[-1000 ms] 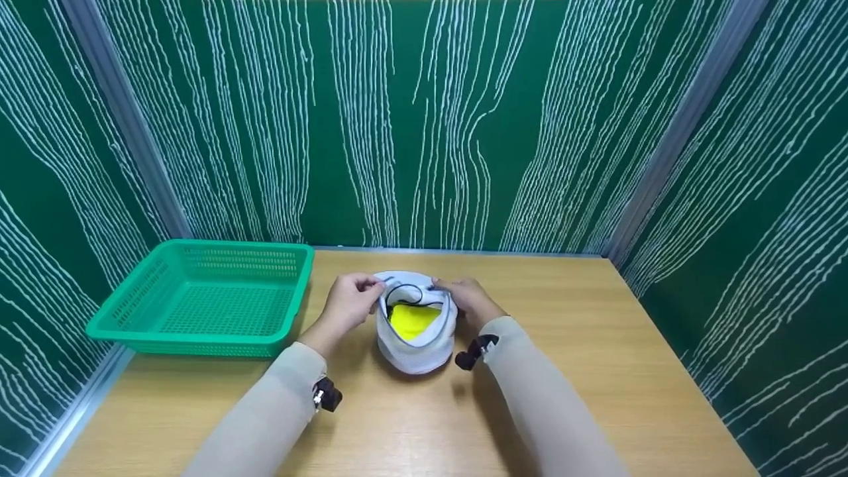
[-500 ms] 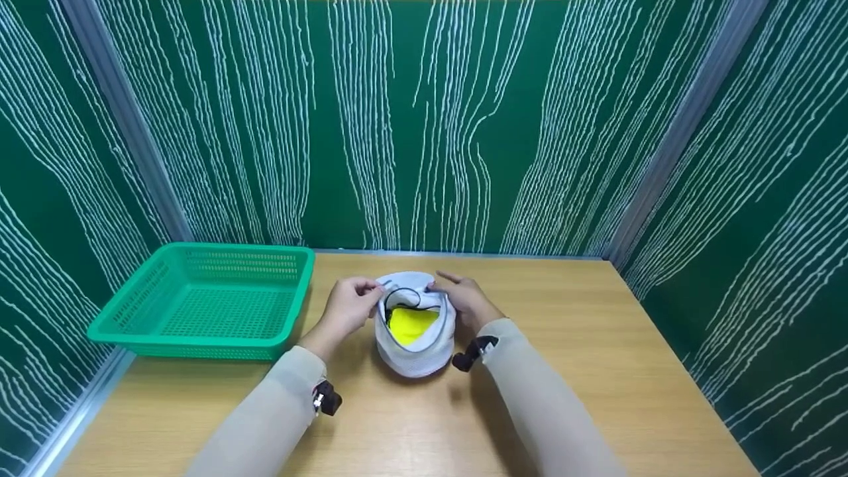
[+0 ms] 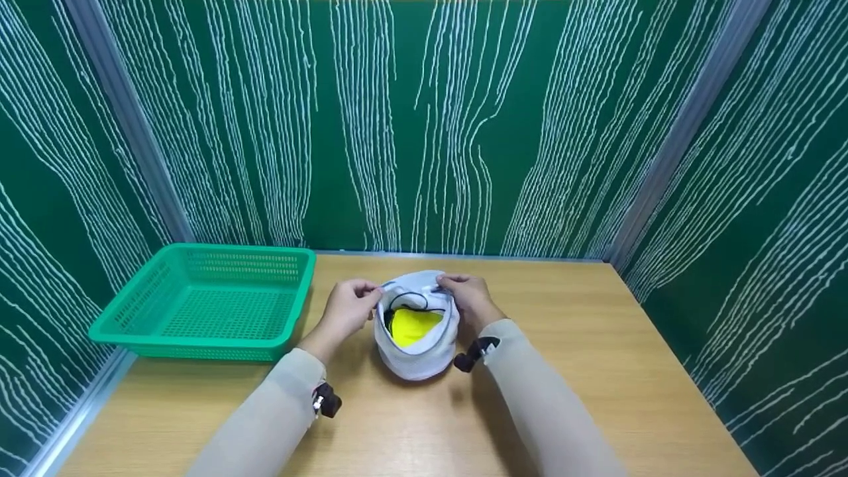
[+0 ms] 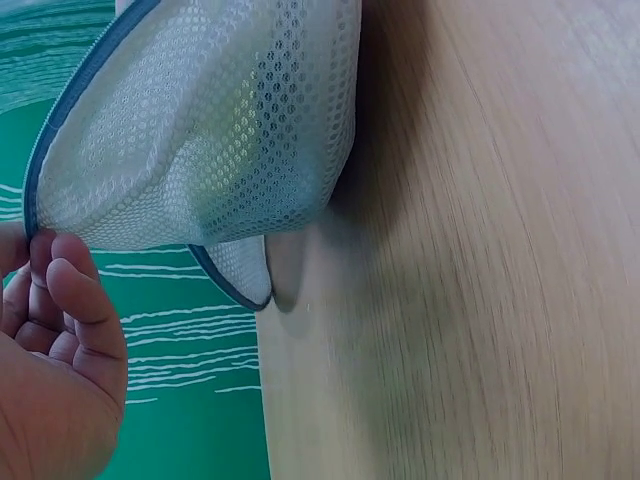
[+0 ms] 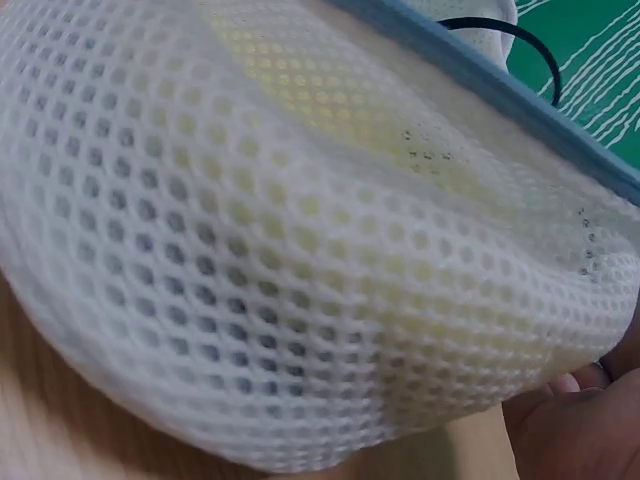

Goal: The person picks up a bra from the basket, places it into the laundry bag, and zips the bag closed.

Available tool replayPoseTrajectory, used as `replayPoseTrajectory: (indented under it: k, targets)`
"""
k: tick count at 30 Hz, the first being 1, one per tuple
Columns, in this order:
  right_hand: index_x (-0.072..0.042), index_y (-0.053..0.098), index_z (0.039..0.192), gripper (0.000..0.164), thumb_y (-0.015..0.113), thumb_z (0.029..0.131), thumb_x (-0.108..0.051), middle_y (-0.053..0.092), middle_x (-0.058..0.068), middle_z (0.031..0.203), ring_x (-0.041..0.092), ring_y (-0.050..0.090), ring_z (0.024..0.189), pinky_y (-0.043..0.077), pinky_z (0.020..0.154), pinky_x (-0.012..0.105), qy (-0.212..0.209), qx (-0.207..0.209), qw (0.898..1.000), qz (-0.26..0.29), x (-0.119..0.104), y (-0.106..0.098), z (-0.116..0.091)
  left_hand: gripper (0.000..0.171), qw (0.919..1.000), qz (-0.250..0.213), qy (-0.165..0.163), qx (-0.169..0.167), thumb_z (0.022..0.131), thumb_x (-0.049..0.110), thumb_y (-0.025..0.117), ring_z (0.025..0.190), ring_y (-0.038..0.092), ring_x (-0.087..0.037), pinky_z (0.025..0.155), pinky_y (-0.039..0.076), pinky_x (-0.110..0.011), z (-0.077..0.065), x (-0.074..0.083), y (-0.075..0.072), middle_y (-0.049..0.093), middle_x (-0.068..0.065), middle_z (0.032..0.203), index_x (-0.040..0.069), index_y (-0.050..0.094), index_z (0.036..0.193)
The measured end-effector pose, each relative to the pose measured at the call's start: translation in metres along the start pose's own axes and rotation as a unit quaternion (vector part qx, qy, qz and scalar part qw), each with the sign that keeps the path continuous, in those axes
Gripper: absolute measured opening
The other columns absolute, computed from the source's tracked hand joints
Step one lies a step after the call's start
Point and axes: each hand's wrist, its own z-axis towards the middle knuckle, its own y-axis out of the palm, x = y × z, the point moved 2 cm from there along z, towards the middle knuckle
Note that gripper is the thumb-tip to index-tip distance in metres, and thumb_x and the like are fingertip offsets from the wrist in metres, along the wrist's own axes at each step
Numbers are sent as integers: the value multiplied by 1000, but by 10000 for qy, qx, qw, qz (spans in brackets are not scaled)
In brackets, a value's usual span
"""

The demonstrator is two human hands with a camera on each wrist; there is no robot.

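Observation:
A white mesh laundry bag sits on the table, its mouth spread open and edged by a grey-blue zipper. Inside it lies something bright yellow, partly hidden by the bag's walls. A thin black cord loops near the back of the mouth. My left hand pinches the left side of the rim between thumb and fingers. At the back right, my right hand holds the rim with thumb and index finger. In the right wrist view the mesh covers most of that hand.
A green plastic basket with slotted sides stands on the left of the wooden table. Green panels with white wavy lines rise behind the table and along both sides.
My right index finger, extended off the rim half a second ago, now closes onto the bag's edge with the thumb. The bag's back flap shifts slightly rightward. My left hand stays nearly still.

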Motion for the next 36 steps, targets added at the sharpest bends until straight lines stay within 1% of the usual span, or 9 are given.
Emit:
replayPoseTrajectory:
  k: [5, 10, 13, 16, 19, 21, 25, 29, 36]
  targets:
    - [-7, 83, 123, 20, 80, 106, -16, 76, 12, 131, 24, 66, 123, 55, 123, 39, -382, 76, 9991, 169, -3, 0, -2, 19, 9999, -80, 135, 71, 110, 18, 74, 75, 67, -24, 57, 49, -21, 0, -1, 0, 69, -5, 91, 4, 85, 118]
    - [-10, 79, 121, 16, 79, 107, -16, 73, 10, 125, 22, 69, 111, 61, 108, 33, -356, 126, 9982, 462, -10, -2, -5, 19, 9999, -65, 67, 94, 111, 19, 74, 71, 64, -20, 56, 48, -21, 0, -2, -2, 69, -4, 90, 6, 85, 119]
    - [-10, 73, 127, 20, 79, 108, -14, 73, 10, 121, 20, 73, 103, 65, 97, 29, -404, 150, 9965, 712, -17, -4, -7, 20, 9999, -86, -17, 91, 111, 20, 74, 69, 62, -18, 54, 46, -22, 0, -2, -3, 69, -5, 89, 7, 85, 119]
    - [-11, 65, 139, 33, 78, 108, -12, 74, 11, 121, 19, 76, 96, 67, 89, 27, -579, 130, 9943, 885, -24, -5, -8, 20, 9999, -93, -57, 102, 111, 21, 73, 66, 61, -15, 53, 45, -22, 0, -3, -4, 70, -4, 87, 6, 84, 120]
    - [-13, 60, 151, 45, 77, 109, -11, 76, 12, 125, 18, 78, 93, 68, 88, 27, -745, 77, 9922, 1001, -30, -8, -10, 21, 9998, -100, -96, 116, 111, 21, 73, 66, 62, -15, 53, 46, -22, 1, -5, -4, 72, -4, 87, 6, 84, 120]
    - [-12, 62, 153, 47, 77, 108, -11, 77, 12, 127, 17, 78, 93, 68, 89, 27, -852, 30, 9903, 1095, -34, -9, -12, 21, 9998, -103, -132, 123, 111, 22, 73, 67, 62, -16, 53, 46, -23, 1, -5, -5, 72, -4, 87, 6, 84, 121]
    - [-7, 72, 142, 34, 78, 109, -11, 78, 13, 126, 17, 79, 96, 68, 93, 29, -1075, -25, 9881, 1098, -41, -12, -17, 22, 9996, -130, -211, 156, 111, 22, 73, 67, 62, -17, 53, 47, -23, 1, -6, -6, 73, -6, 88, 6, 83, 121]
    - [-6, 77, 129, 22, 80, 108, -13, 77, 12, 120, 18, 81, 98, 69, 95, 31, -1355, -74, 9855, 1018, -46, -13, -22, 22, 9991, -183, -319, 222, 111, 21, 72, 66, 61, -16, 54, 47, -22, 1, -7, -7, 75, -7, 89, 6, 83, 121]
    - [0, 79, 116, 13, 82, 104, -5, 80, 11, 107, 19, 83, 93, 70, 90, 34, -2050, -311, 9745, 859, -48, -15, -31, 22, 9983, -223, -344, 403, 109, 20, 72, 65, 63, -16, 53, 49, -22, 1, -11, -8, 74, -7, 85, 3, 84, 114]
